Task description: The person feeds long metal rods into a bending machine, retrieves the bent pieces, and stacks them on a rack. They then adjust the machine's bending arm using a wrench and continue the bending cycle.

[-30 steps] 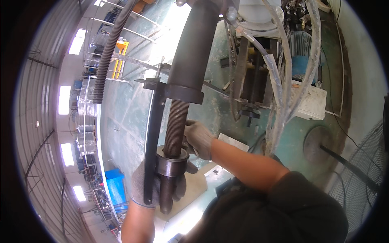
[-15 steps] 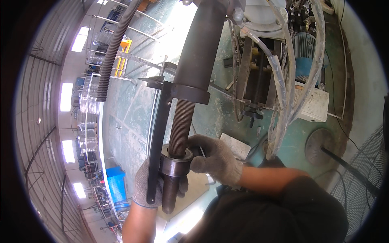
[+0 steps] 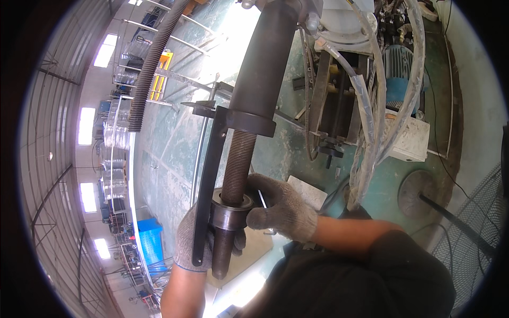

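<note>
A dark steel cylinder (image 3: 263, 63) hangs down from the top, and a threaded rod (image 3: 237, 159) comes out of its flanged end. Around the rod sits a round steel collar (image 3: 229, 216), with a plain rod end (image 3: 223, 254) below it. My left hand (image 3: 186, 238), in a grey knit glove, reaches behind a flat black bar (image 3: 208, 180); its fingers curl round the rod just under the collar. At the collar's right side, my gloved right hand (image 3: 289, 209) has its thumb against the rim and its fingers curved behind. A gap shows between thumb and fingers.
Plastic-wrapped hoses (image 3: 374, 106) hang on the right near a blue motor (image 3: 398, 77) and a white box (image 3: 408, 137). A round stand base (image 3: 419, 193) and wire mesh (image 3: 472, 233) stand farther right. On the left are a ribbed hose (image 3: 143, 87) and a blue bin (image 3: 151, 240).
My right thumb has dropped slightly and the gap between it and the fingers has widened. My left hand, the collar and the rod look nearly the same.
</note>
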{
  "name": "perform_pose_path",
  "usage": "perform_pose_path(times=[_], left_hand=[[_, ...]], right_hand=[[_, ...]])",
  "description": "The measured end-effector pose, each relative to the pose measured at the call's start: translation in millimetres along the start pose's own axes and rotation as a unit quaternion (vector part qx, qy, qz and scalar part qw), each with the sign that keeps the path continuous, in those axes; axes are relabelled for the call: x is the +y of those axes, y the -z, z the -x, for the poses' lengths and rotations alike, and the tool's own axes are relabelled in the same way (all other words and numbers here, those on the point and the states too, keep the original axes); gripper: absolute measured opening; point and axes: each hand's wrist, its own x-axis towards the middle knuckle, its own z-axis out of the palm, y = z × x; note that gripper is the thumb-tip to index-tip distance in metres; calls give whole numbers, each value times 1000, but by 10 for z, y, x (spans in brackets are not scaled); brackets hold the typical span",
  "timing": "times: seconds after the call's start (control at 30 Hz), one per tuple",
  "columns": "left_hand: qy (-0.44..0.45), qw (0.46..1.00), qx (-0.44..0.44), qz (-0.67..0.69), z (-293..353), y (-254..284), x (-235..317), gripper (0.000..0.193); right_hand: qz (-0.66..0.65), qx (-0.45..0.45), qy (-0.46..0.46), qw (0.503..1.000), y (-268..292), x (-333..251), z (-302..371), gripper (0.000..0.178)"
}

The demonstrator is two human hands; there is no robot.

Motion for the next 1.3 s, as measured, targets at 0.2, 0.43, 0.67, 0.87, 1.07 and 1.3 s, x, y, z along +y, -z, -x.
perform_pose_path(times=[0.2, 0.43, 0.67, 0.87, 1.07, 1.3], left_hand=[[-7, 1000, 8, -8, 12, 13, -10, 80], [-14, 1000, 1, -16, 10, 29, -15, 81], [-9, 1000, 15, 5, 5, -2, -6, 78], [-5, 999, 46, -27, 11, -40, 12, 72], [11, 996, 43, -79, -1, 10, 49, 67], [22, 967, 195, -162, -30, -98, 74, 51]], right_hand=[[-60, -20, -36, 997, -22, -28, -48, 99], [-90, -36, -48, 994, 0, -13, -74, 104], [-127, -89, -44, 987, 44, -46, -129, 113], [-114, -106, -66, 986, 40, -113, -187, 81], [-75, -43, -94, 992, -105, -321, -145, 74], [-10, 9, -88, 996, -272, -343, -147, 61]])
